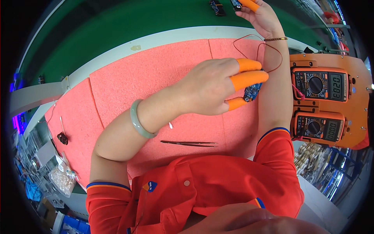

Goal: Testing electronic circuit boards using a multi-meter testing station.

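My left hand (218, 85), with orange finger cots and a pale green bangle at the wrist, is closed on a small blue circuit board (252, 93) above the pink foam mat (156, 74). The fingers hide part of that board. My right arm stretches to the far side, where my right hand (261, 17) pinches another small circuit board (236, 4) at the green surface (156, 17); the picture's upper edge cuts this hand off. A thin red wire (281, 58) loops by my right forearm. Dark tweezers (189, 143) lie on the mat near my body.
Two orange-framed multimeters, an upper one (316, 85) and a lower one (314, 127), sit on an orange panel at right. Another board (217, 7) lies on the green surface. A cotton swab (170, 125) is beside my left forearm; a dark lump (62, 138) rests at left.
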`<state>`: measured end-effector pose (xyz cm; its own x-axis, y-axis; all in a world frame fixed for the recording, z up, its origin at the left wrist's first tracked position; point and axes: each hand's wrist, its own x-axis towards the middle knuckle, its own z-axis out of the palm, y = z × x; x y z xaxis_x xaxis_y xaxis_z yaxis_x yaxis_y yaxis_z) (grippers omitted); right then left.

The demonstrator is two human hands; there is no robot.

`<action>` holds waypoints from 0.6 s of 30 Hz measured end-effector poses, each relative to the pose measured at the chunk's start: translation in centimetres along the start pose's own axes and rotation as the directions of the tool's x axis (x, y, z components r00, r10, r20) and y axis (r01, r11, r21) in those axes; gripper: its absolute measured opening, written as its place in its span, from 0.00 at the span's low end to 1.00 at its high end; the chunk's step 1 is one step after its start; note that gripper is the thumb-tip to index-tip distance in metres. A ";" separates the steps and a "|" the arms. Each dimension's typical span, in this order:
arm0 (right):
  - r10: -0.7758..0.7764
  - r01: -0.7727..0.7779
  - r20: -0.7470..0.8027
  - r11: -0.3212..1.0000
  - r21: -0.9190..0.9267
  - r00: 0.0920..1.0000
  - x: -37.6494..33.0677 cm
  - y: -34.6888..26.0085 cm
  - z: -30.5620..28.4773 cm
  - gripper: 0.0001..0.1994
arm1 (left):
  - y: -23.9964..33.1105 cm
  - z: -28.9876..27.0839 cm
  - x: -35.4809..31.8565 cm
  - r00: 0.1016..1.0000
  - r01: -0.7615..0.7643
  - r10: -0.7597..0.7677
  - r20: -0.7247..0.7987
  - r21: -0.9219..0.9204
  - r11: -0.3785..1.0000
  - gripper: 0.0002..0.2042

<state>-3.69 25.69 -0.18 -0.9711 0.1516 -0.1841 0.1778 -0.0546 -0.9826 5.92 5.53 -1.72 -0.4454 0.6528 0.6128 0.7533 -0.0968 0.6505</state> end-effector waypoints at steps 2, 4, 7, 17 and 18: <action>-0.015 0.010 -0.063 0.996 -0.083 0.998 0.4 0.4 -0.8 0.07 | -0.3 -0.1 0.0 1.000 -0.005 0.005 -0.014 -0.007 1.000 0.27; -0.232 0.068 -0.163 0.747 -0.661 0.959 0.6 0.8 -1.8 0.11 | -0.6 -0.2 0.1 0.995 0.050 -0.049 -0.091 0.006 0.999 0.27; -0.378 0.052 -0.207 0.572 -0.819 0.902 0.0 1.4 -3.1 0.14 | -1.0 -0.5 0.2 0.984 0.115 -0.113 -0.139 0.002 0.993 0.27; -0.577 -0.024 -0.227 0.338 -0.941 0.785 1.7 3.5 -4.9 0.16 | -1.4 -0.7 0.2 0.973 0.166 -0.157 -0.167 0.042 0.985 0.25; -0.579 -0.022 -0.227 0.338 -0.941 0.783 2.1 3.9 -5.0 0.16 | -1.4 -0.6 0.2 0.974 0.164 -0.155 -0.168 0.044 0.985 0.25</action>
<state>-4.21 30.72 -4.48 -0.8275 0.3741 0.4187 0.2314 0.9066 -0.3528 4.47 5.29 -2.23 -0.6314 0.5245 0.5712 0.6903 0.0446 0.7222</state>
